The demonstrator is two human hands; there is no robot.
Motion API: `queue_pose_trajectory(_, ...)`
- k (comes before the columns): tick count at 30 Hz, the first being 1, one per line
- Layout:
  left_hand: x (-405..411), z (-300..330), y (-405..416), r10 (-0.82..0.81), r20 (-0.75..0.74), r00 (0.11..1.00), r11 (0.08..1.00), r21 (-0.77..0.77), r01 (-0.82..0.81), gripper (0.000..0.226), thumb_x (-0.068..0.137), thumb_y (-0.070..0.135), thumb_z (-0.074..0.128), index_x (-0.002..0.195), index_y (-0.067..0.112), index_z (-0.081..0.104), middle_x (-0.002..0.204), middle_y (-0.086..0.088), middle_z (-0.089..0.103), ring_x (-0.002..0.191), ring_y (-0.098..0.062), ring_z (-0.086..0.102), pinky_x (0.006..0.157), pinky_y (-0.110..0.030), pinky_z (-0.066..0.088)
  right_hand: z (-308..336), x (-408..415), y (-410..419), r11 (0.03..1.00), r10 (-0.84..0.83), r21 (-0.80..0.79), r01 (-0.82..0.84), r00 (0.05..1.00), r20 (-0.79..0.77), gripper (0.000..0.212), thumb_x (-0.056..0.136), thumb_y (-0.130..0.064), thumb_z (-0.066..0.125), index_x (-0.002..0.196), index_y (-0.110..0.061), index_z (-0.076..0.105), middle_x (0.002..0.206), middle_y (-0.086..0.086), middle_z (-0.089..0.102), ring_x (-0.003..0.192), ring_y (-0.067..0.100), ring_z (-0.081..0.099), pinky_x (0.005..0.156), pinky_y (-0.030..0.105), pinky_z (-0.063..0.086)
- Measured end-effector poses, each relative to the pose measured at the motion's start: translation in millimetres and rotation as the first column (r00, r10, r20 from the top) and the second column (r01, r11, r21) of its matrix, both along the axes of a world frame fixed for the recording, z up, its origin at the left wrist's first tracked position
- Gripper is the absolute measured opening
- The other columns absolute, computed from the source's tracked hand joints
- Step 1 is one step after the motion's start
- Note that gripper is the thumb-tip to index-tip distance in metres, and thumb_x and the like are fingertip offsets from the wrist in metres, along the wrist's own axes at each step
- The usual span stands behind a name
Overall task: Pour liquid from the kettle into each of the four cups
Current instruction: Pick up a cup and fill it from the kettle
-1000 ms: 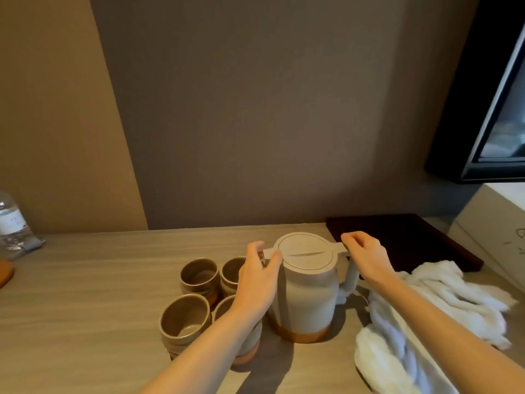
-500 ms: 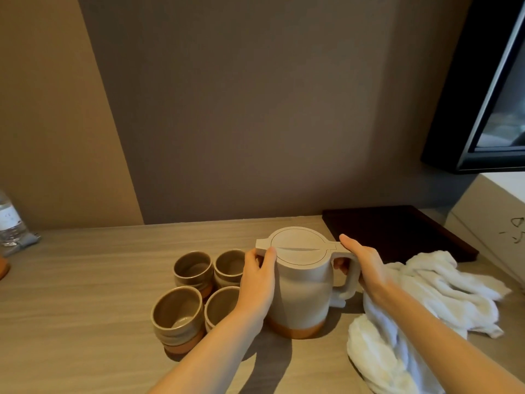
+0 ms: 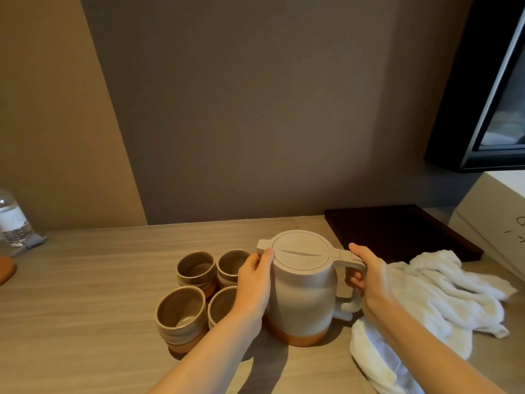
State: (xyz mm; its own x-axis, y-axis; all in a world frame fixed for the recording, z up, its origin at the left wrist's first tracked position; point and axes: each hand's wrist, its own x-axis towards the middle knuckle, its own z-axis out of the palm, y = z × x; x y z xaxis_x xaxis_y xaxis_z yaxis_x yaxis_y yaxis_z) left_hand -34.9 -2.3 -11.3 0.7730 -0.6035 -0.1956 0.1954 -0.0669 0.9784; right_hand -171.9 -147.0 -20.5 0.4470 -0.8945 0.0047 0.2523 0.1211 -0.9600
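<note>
Right hand [image 3: 369, 282] curls fingers round the kettle [image 3: 302, 291] handle for lifting; left hand [image 3: 254, 285] presses its side, steadying it beside the cups [image 3: 196, 270].

Left hand [image 3: 254, 288] covers most of near-right cup [image 3: 223, 304] & part of far-right cup [image 3: 231, 265]. Kettle [image 3: 302, 291] contents hidden under lid. Bottle [image 3: 12, 220] cut by left edge, label unreadable. Towel [image 3: 443, 297] runs off bottom edge.
</note>
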Motion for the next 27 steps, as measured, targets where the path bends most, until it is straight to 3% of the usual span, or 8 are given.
queue_pose_trajectory(5,0,7,10,-0.005,-0.007,1.0,1.0,-0.027,0.005,0.018,0.095,0.047,0.05,0.092,0.034,0.063,0.101,0.015,0.066,0.095,-0.007,0.055,0.073,-0.025,0.041,13,0,9,0.998,-0.064,0.009,0.064,0.998,0.02,0.037,0.083,-0.031,0.062,0.051,-0.015,0.065,0.056,0.004,0.06,0.034,0.006,0.042,0.037,0.014,0.033)
queue_pose_trajectory(9,4,16,24,-0.058,0.049,0.997,0.998,0.006,0.058,0.02,0.095,0.05,0.048,0.091,0.036,0.062,0.105,0.013,0.066,0.103,-0.011,0.056,0.095,-0.037,0.046,29,-5,18,0.996,-0.092,0.017,0.091,0.995,0.032,0.034,0.078,-0.034,0.064,0.048,-0.019,0.067,0.05,-0.002,0.059,0.034,0.005,0.041,0.038,0.016,0.033)
queue_pose_trajectory(11,8,22,32,-0.081,0.102,0.991,0.996,0.048,0.077,0.028,0.094,0.054,0.046,0.103,0.034,0.063,0.111,0.008,0.066,0.108,-0.017,0.058,0.099,-0.042,0.047,38,-9,23,0.994,-0.104,0.021,0.103,0.993,0.05,0.036,0.076,-0.033,0.064,0.042,-0.021,0.065,0.045,-0.005,0.055,0.032,0.005,0.039,0.033,0.014,0.031)
queue_pose_trajectory(13,11,27,40,-0.114,0.177,0.978,0.992,0.07,0.103,0.034,0.094,0.056,0.044,0.108,0.033,0.064,0.109,0.009,0.068,0.105,-0.016,0.061,0.093,-0.038,0.051,48,-12,29,0.994,-0.111,0.01,0.11,0.992,0.054,0.036,0.075,-0.033,0.065,0.04,-0.022,0.064,0.044,-0.006,0.055,0.032,0.005,0.039,0.032,0.014,0.031)
queue_pose_trajectory(16,14,30,55,-0.137,0.299,0.945,0.989,0.093,0.114,0.021,0.095,0.052,0.046,0.089,0.041,0.062,0.094,0.022,0.067,0.089,-0.006,0.06,0.068,-0.018,0.045,61,-18,39,0.991,-0.132,-0.002,0.132,0.99,0.046,0.037,0.075,-0.033,0.065,0.039,-0.024,0.064,0.041,-0.008,0.056,0.032,0.003,0.044,0.032,0.013,0.033)
queue_pose_trajectory(20,24,27,76,-0.201,0.493,0.846,0.974,0.192,0.119,0.011,0.094,0.047,0.053,0.09,0.044,0.063,0.081,0.033,0.065,0.083,0.004,0.061,0.055,-0.006,0.04,70,-25,50,0.989,-0.146,0.024,0.145,0.989,0.037,0.033,0.074,-0.033,0.067,0.043,-0.02,0.064,0.044,-0.005,0.059,0.033,0.003,0.048,0.032,0.014,0.035)
queue_pose_trajectory(24,36,12,94,-0.275,0.629,0.727,0.947,0.306,0.093,0.026,0.09,0.033,0.065,0.113,0.041,0.056,0.098,0.023,0.064,0.096,-0.002,0.062,0.067,-0.009,0.046,73,-31,56,0.987,-0.162,-0.005,0.162,0.987,0.023,0.034,0.073,-0.033,0.067,0.041,-0.021,0.065,0.043,-0.007,0.059,0.032,0.002,0.047,0.032,0.013,0.034)
queue_pose_trajectory(27,44,-2,105,-0.396,0.732,0.554,0.878,0.478,-0.004,0.044,0.08,0.047,0.07,0.119,0.036,0.053,0.11,0.013,0.061,0.103,-0.007,0.058,0.084,-0.022,0.052,74,-37,59,0.984,-0.177,-0.009,0.176,0.984,-0.012,0.029,0.069,-0.038,0.068,0.047,-0.02,0.066,0.048,-0.006,0.062,0.035,0.002,0.05,0.034,0.014,0.035)
